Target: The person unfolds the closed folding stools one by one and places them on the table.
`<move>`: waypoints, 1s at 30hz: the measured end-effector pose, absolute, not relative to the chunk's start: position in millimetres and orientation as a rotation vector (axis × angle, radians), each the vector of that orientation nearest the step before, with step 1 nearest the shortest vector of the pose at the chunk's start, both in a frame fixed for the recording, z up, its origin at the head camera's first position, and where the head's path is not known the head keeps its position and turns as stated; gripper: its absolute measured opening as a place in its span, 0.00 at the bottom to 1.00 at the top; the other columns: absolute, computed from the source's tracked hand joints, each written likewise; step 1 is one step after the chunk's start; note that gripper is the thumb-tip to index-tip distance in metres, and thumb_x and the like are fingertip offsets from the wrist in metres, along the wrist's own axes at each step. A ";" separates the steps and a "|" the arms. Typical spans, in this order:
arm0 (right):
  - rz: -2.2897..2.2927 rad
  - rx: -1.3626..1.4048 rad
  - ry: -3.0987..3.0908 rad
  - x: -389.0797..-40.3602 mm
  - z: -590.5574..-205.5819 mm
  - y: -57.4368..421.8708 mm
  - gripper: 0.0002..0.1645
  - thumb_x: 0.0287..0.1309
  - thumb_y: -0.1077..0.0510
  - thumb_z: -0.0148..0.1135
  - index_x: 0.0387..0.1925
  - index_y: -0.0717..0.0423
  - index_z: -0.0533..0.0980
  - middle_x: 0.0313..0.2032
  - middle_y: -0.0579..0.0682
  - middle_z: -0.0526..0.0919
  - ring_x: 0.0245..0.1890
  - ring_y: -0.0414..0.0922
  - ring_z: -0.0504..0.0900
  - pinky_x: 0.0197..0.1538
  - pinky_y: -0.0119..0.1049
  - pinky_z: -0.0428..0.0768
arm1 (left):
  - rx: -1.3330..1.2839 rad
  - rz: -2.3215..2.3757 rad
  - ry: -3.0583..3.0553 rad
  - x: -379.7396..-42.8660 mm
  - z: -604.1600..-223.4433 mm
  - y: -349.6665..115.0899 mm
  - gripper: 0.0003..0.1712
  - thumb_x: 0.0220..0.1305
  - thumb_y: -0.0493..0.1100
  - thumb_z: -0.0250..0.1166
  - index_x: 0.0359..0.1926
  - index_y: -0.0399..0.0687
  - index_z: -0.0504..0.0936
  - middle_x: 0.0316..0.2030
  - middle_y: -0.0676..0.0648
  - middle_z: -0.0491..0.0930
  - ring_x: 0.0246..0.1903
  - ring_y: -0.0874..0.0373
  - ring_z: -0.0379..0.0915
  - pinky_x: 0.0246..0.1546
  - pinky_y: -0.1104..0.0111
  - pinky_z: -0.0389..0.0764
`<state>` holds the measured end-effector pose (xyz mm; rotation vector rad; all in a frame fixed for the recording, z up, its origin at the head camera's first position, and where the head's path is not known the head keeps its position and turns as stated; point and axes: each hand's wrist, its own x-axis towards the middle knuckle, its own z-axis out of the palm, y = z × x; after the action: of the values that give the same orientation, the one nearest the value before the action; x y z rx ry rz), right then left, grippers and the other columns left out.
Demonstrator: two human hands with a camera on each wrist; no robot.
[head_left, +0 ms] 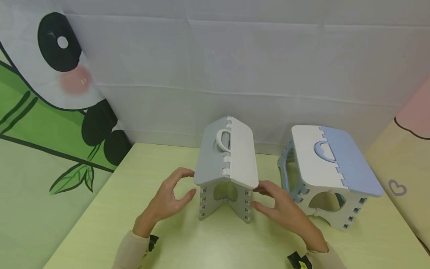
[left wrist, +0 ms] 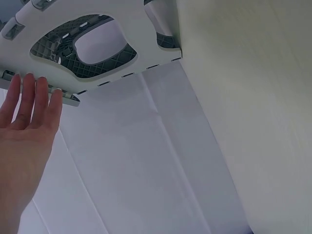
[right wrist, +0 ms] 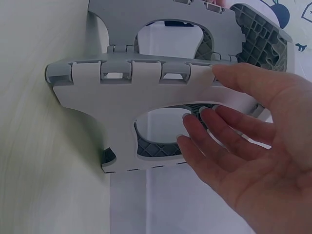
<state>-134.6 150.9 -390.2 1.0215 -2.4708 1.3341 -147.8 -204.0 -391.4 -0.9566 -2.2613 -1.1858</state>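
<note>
A grey and white folding stool (head_left: 241, 151) stands partly folded on the table, its two top halves sloping down from the middle hinge like a roof. An oval carry handle (head_left: 220, 141) sticks up at the hinge. My left hand (head_left: 168, 198) is at the stool's left side, fingertips at the edge of the grey half and thumb apart from it. In the left wrist view its fingers (left wrist: 35, 95) are nearly straight against that edge. On the other side is my right hand (head_left: 282, 209), with its thumb at the hinged leg edge and its fingers loosely bent beside the white half.
A second folding stool (head_left: 319, 164), white and blue, stands fully unfolded to the right, close to my right hand. The pale yellow table (head_left: 144, 160) meets a white cloth backdrop (head_left: 235, 67) behind the stools. Printed cloth hangs on both sides.
</note>
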 end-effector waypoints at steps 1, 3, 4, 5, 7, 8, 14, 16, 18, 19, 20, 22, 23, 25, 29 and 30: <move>1.331 1.020 -2.473 -134.7 -390.0 151.0 0.30 0.61 0.65 0.73 0.63 0.53 0.74 0.55 0.47 0.82 0.53 0.49 0.84 0.56 0.47 0.84 | -0.952 -1.183 -2.253 -147.8 -390.6 -204.1 0.28 0.57 0.28 0.72 0.59 0.44 0.77 0.53 0.46 0.80 0.55 0.48 0.77 0.62 0.65 0.74; 1.318 1.016 -2.477 -134.9 -389.6 151.4 0.29 0.60 0.65 0.73 0.62 0.53 0.75 0.55 0.47 0.82 0.53 0.49 0.84 0.56 0.48 0.84 | -0.937 -1.179 -2.242 -147.9 -389.4 -204.6 0.28 0.56 0.29 0.72 0.59 0.43 0.77 0.53 0.46 0.80 0.55 0.48 0.76 0.63 0.66 0.73; 1.311 1.011 -2.479 -135.0 -389.4 151.4 0.29 0.60 0.65 0.73 0.62 0.53 0.75 0.54 0.46 0.82 0.53 0.49 0.84 0.56 0.47 0.84 | -0.928 -1.180 -2.238 -148.0 -388.8 -204.9 0.28 0.56 0.29 0.72 0.59 0.43 0.77 0.53 0.46 0.80 0.55 0.48 0.76 0.63 0.67 0.72; 1.300 1.006 -2.480 -135.2 -389.0 151.4 0.28 0.60 0.66 0.73 0.61 0.53 0.76 0.54 0.46 0.82 0.53 0.48 0.84 0.56 0.46 0.84 | -0.921 -1.178 -2.232 -148.4 -388.3 -205.2 0.28 0.56 0.29 0.72 0.59 0.43 0.77 0.53 0.45 0.80 0.55 0.48 0.76 0.63 0.67 0.72; 1.278 1.001 -2.472 -135.7 -387.9 151.5 0.27 0.60 0.67 0.73 0.60 0.54 0.76 0.53 0.45 0.82 0.53 0.48 0.84 0.56 0.45 0.84 | -0.907 -1.185 -2.227 -149.0 -386.9 -205.9 0.28 0.56 0.29 0.72 0.58 0.43 0.78 0.53 0.45 0.80 0.56 0.49 0.75 0.63 0.68 0.71; 1.269 0.997 -2.467 -135.9 -387.2 151.5 0.27 0.60 0.67 0.73 0.60 0.53 0.77 0.53 0.45 0.82 0.53 0.47 0.84 0.56 0.45 0.84 | -0.903 -1.193 -2.221 -149.5 -386.2 -206.2 0.27 0.57 0.29 0.71 0.58 0.43 0.78 0.53 0.46 0.81 0.56 0.49 0.75 0.64 0.68 0.71; 1.231 0.989 -2.418 -138.1 -381.3 152.5 0.29 0.60 0.70 0.71 0.62 0.55 0.75 0.54 0.47 0.82 0.54 0.46 0.83 0.55 0.44 0.84 | -0.923 -1.222 -2.162 -152.8 -383.3 -204.3 0.24 0.58 0.28 0.69 0.57 0.39 0.78 0.52 0.44 0.80 0.56 0.50 0.75 0.64 0.69 0.70; 1.219 0.984 -2.400 -139.0 -379.0 153.2 0.29 0.60 0.70 0.71 0.62 0.56 0.75 0.54 0.48 0.83 0.54 0.47 0.83 0.55 0.44 0.84 | -0.921 -1.220 -2.134 -153.3 -381.8 -203.0 0.23 0.57 0.28 0.68 0.56 0.39 0.79 0.51 0.44 0.80 0.55 0.49 0.75 0.64 0.69 0.70; 1.195 0.967 -2.389 -139.5 -376.8 153.9 0.29 0.60 0.71 0.71 0.62 0.57 0.76 0.54 0.49 0.83 0.54 0.48 0.84 0.55 0.43 0.84 | -0.904 -1.227 -2.117 -153.5 -380.0 -202.3 0.23 0.57 0.28 0.68 0.55 0.39 0.79 0.51 0.44 0.80 0.55 0.50 0.75 0.64 0.69 0.70; 1.187 0.956 -2.386 -139.7 -375.7 154.3 0.29 0.59 0.71 0.71 0.62 0.57 0.76 0.53 0.49 0.84 0.54 0.49 0.84 0.55 0.42 0.84 | -0.896 -1.228 -2.109 -153.6 -379.0 -201.9 0.22 0.57 0.28 0.68 0.55 0.39 0.79 0.51 0.44 0.80 0.55 0.50 0.75 0.63 0.69 0.70; 1.179 0.946 -2.384 -139.7 -374.7 154.7 0.29 0.59 0.71 0.71 0.61 0.57 0.76 0.54 0.49 0.84 0.53 0.49 0.84 0.55 0.41 0.83 | -0.887 -1.234 -2.103 -153.6 -378.0 -201.7 0.23 0.57 0.27 0.68 0.54 0.39 0.79 0.50 0.44 0.80 0.54 0.50 0.75 0.63 0.69 0.71; 1.165 0.926 -2.377 -139.6 -372.5 155.4 0.29 0.59 0.71 0.71 0.61 0.58 0.76 0.54 0.50 0.84 0.53 0.50 0.85 0.56 0.39 0.83 | -0.875 -1.243 -2.101 -153.7 -376.5 -201.2 0.23 0.57 0.27 0.68 0.54 0.38 0.79 0.50 0.43 0.80 0.54 0.50 0.75 0.63 0.69 0.71; 1.158 0.917 -2.371 -139.5 -371.2 155.7 0.28 0.58 0.71 0.72 0.61 0.59 0.77 0.54 0.51 0.84 0.53 0.51 0.85 0.56 0.37 0.82 | -0.868 -1.252 -2.103 -153.6 -375.7 -201.0 0.23 0.57 0.27 0.68 0.54 0.38 0.79 0.50 0.43 0.80 0.55 0.50 0.74 0.63 0.68 0.71; 1.151 0.910 -2.351 -139.7 -368.7 156.2 0.28 0.58 0.72 0.72 0.60 0.61 0.77 0.54 0.53 0.84 0.53 0.51 0.85 0.57 0.34 0.81 | -0.864 -1.261 -2.099 -153.3 -373.7 -199.9 0.23 0.57 0.27 0.68 0.54 0.38 0.79 0.51 0.42 0.80 0.55 0.50 0.74 0.63 0.68 0.71; 1.156 0.901 -2.306 -140.0 -363.1 156.9 0.27 0.57 0.73 0.70 0.59 0.63 0.77 0.54 0.55 0.84 0.53 0.52 0.85 0.59 0.28 0.78 | -0.877 -1.277 -2.068 -152.6 -369.7 -196.3 0.22 0.57 0.27 0.68 0.54 0.38 0.79 0.51 0.42 0.80 0.55 0.50 0.74 0.62 0.64 0.73; 1.162 0.899 -2.298 -139.9 -361.8 157.0 0.27 0.58 0.74 0.70 0.59 0.63 0.77 0.54 0.55 0.83 0.53 0.52 0.84 0.59 0.28 0.78 | -0.885 -1.277 -2.057 -152.5 -368.6 -195.1 0.23 0.57 0.27 0.68 0.54 0.38 0.79 0.51 0.42 0.80 0.55 0.50 0.74 0.62 0.64 0.73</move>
<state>-139.9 157.0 -361.8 0.8991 -2.2983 1.1620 -152.5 -195.1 -368.6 -0.8850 -2.0575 -1.2770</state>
